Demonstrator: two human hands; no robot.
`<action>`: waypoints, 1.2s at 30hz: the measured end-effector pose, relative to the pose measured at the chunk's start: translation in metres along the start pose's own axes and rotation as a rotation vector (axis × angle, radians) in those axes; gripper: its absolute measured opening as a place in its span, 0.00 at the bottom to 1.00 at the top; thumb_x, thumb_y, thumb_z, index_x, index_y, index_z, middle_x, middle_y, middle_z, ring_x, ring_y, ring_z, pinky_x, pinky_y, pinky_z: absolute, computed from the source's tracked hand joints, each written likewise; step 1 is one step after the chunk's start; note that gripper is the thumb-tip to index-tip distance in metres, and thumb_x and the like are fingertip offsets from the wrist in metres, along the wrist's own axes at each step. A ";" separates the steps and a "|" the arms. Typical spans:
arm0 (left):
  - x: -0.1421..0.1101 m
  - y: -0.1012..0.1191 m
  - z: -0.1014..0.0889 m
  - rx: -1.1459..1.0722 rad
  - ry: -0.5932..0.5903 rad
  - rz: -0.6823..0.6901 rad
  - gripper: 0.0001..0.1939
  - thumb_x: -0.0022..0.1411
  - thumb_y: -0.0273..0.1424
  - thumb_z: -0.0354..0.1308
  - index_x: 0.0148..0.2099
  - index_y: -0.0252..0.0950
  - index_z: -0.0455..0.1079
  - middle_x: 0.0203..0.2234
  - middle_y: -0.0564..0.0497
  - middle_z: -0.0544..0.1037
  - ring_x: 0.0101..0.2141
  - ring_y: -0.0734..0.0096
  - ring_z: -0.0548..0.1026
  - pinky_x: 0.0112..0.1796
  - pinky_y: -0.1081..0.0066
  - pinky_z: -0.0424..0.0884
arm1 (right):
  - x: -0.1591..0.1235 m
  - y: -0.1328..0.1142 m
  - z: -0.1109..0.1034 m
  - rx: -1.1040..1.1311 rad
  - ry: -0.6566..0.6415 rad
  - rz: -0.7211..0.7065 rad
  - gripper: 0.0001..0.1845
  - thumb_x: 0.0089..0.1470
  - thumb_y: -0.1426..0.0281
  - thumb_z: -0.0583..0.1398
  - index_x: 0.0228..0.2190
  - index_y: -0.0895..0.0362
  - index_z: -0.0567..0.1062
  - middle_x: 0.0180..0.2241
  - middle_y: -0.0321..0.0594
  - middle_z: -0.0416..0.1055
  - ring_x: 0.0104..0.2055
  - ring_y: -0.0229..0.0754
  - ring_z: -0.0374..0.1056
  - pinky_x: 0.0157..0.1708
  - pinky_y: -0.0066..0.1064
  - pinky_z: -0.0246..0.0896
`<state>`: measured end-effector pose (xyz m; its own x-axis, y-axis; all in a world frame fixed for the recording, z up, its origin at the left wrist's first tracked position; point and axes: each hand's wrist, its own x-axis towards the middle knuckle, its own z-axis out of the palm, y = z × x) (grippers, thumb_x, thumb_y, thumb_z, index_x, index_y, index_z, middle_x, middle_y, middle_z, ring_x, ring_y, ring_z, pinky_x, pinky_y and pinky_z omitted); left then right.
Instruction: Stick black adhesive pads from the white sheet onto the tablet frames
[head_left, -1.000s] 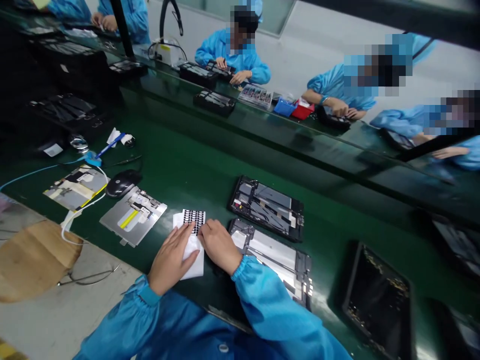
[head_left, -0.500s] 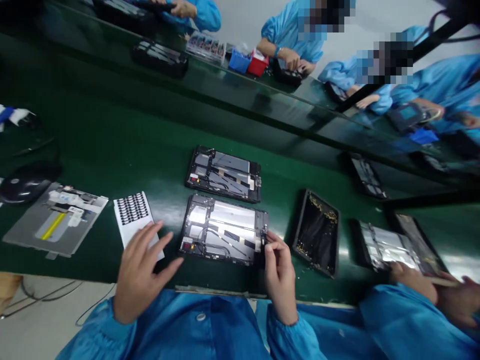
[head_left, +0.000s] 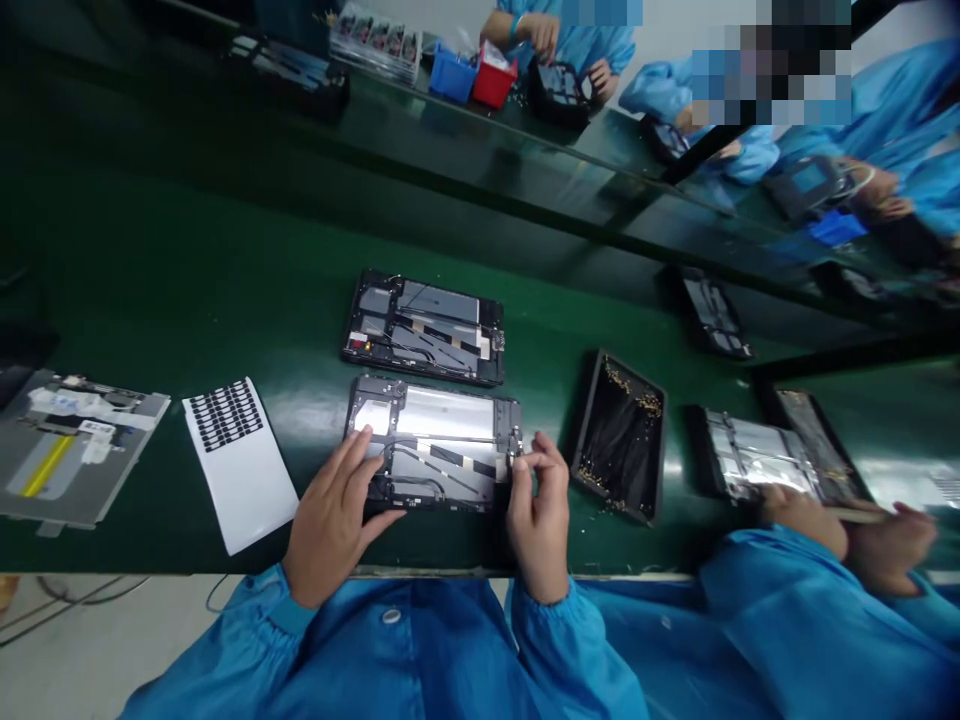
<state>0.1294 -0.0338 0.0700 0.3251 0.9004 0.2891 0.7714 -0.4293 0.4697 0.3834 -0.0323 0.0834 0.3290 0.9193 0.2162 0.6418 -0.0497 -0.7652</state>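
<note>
Left hand [head_left: 334, 525] has moved off the sheet [head_left: 238, 460] onto the near tablet [head_left: 433, 445], fingers spread flat. Right hand [head_left: 537, 515] stays pinched narrow at its right edge. Two tablets before the person; one tray [head_left: 620, 436].

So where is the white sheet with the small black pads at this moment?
In the head view the white sheet lies on the green belt, left of the left hand, right of the grey plate.

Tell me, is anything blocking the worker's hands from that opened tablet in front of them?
Nothing visible does. The left hand already rests on the near tablet's left end, and the right hand has its fingers at its right edge.
</note>
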 end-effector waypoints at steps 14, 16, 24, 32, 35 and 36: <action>-0.011 0.011 -0.011 -0.079 0.082 -0.061 0.10 0.68 0.32 0.59 0.51 0.41 0.69 0.55 0.46 0.76 0.58 0.58 0.71 0.58 0.55 0.66 | -0.026 -0.051 0.024 -0.103 -0.454 -0.614 0.07 0.67 0.75 0.56 0.45 0.54 0.71 0.52 0.49 0.71 0.56 0.47 0.68 0.51 0.42 0.70; -0.010 0.009 -0.011 -0.127 0.087 -0.076 0.06 0.68 0.30 0.59 0.47 0.40 0.70 0.51 0.48 0.77 0.54 0.61 0.74 0.55 0.58 0.68 | -0.029 -0.051 0.029 -0.134 -0.456 -0.621 0.07 0.68 0.74 0.55 0.45 0.55 0.71 0.50 0.48 0.72 0.53 0.47 0.70 0.49 0.40 0.70; -0.006 0.007 -0.010 -0.169 0.073 -0.068 0.04 0.67 0.27 0.60 0.43 0.39 0.68 0.50 0.48 0.76 0.53 0.62 0.72 0.56 0.59 0.65 | -0.030 -0.049 0.035 -0.218 -0.468 -0.603 0.07 0.69 0.74 0.54 0.44 0.57 0.72 0.50 0.47 0.73 0.49 0.47 0.70 0.47 0.40 0.68; -0.007 0.007 -0.010 -0.159 0.078 -0.058 0.04 0.67 0.26 0.60 0.43 0.38 0.68 0.49 0.47 0.75 0.52 0.61 0.72 0.55 0.58 0.66 | -0.031 -0.050 0.036 -0.226 -0.469 -0.595 0.07 0.68 0.75 0.54 0.44 0.56 0.72 0.49 0.47 0.73 0.48 0.47 0.69 0.46 0.41 0.68; -0.006 0.007 -0.010 -0.154 0.076 -0.056 0.03 0.67 0.26 0.60 0.42 0.38 0.69 0.50 0.47 0.75 0.53 0.61 0.72 0.55 0.58 0.67 | -0.031 -0.052 0.038 -0.216 -0.454 -0.590 0.06 0.67 0.76 0.56 0.43 0.57 0.72 0.48 0.48 0.74 0.47 0.47 0.70 0.45 0.41 0.69; -0.006 0.007 -0.011 -0.151 0.070 -0.054 0.04 0.67 0.26 0.60 0.43 0.38 0.70 0.50 0.47 0.75 0.53 0.61 0.72 0.55 0.57 0.67 | -0.031 -0.052 0.038 -0.208 -0.449 -0.585 0.06 0.67 0.76 0.56 0.42 0.57 0.72 0.48 0.48 0.74 0.47 0.48 0.70 0.45 0.41 0.69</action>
<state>0.1272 -0.0431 0.0806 0.2425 0.9176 0.3151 0.6937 -0.3911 0.6048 0.3134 -0.0429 0.0935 -0.3890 0.8868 0.2495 0.7567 0.4621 -0.4624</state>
